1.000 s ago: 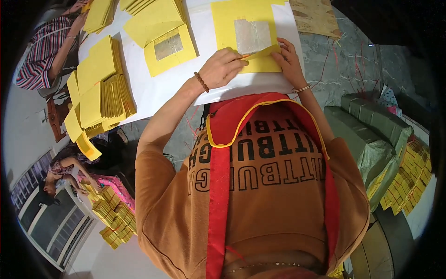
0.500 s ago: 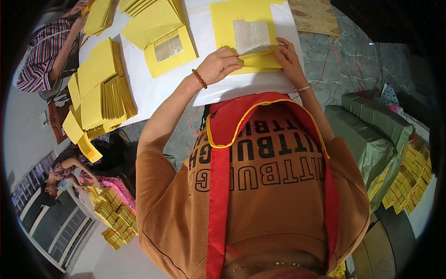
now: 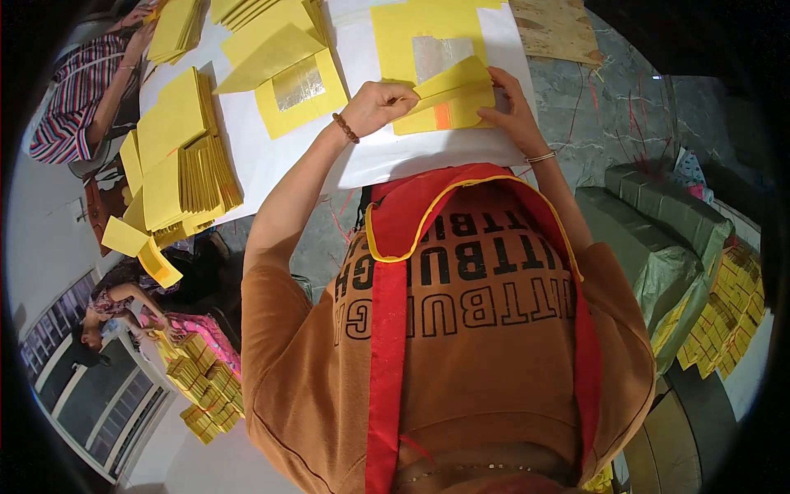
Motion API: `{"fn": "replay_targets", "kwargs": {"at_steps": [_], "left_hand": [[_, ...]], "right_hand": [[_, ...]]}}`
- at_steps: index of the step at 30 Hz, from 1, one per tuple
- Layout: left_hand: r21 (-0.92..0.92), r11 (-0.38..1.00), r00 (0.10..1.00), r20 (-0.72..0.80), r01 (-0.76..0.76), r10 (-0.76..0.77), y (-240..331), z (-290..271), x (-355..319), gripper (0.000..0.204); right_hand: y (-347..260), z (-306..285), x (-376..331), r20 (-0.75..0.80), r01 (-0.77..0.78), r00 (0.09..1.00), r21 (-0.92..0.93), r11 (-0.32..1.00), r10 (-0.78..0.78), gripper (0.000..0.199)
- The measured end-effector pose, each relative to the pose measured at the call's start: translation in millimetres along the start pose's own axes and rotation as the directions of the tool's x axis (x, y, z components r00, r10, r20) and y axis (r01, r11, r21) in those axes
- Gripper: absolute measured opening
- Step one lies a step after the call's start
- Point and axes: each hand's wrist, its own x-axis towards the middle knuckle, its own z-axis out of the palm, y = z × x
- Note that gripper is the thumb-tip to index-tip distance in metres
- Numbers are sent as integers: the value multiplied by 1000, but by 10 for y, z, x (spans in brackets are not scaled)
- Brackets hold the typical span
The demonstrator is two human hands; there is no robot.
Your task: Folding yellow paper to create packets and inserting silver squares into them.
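Pinched in my left hand (image 3: 383,105) is the left end of a yellow paper sheet (image 3: 457,80), part of which stands raised in a crease. At the right end of that sheet is my right hand (image 3: 512,107), its thumb on the lower folded part and a finger against the raised flap. A small orange patch (image 3: 443,115) shows on the folded part. Behind the flap a silver foil square (image 3: 436,51) is partly covered; it lies on more yellow paper (image 3: 393,37). Left of my hands, a second foil square (image 3: 300,86) sits on other yellow sheets.
White covering (image 3: 428,152) lies over the table. Stacks of folded yellow paper (image 3: 185,156) line its left side. Another person's striped sleeve (image 3: 82,99) shows at far left, and a second person (image 3: 123,300) is by yellow bundles (image 3: 202,375). Green wrapped packs (image 3: 650,230) stand at right.
The yellow sheet's near part has been lifted into a raised flap that covers some of the foil, and the orange patch now shows. My right hand has shifted slightly down and opened wider.
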Motion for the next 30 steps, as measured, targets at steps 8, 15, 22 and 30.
{"fn": "replay_targets", "kwargs": {"at_steps": [8, 15, 22, 30], "left_hand": [[36, 999, 998, -61, 29, -26, -20, 47, -44, 20], [64, 997, 996, -85, 38, -32, -27, 80, -82, 21], [151, 988, 992, -122, -20, 38, 85, 140, -151, 14], [414, 846, 906, -102, -336, 410, -20, 220, -218, 9]], "right_hand": [[-10, 22, 3, -14, 21, 1000, -37, 999, -22, 68], [-81, 17, 29, -63, -100, 992, 162, 982, 111, 63], [-235, 57, 170, -72, -257, 962, 82, 963, 263, 52], [-475, 229, 185, 89, -396, 862, 732, 555, 498, 45]]}}
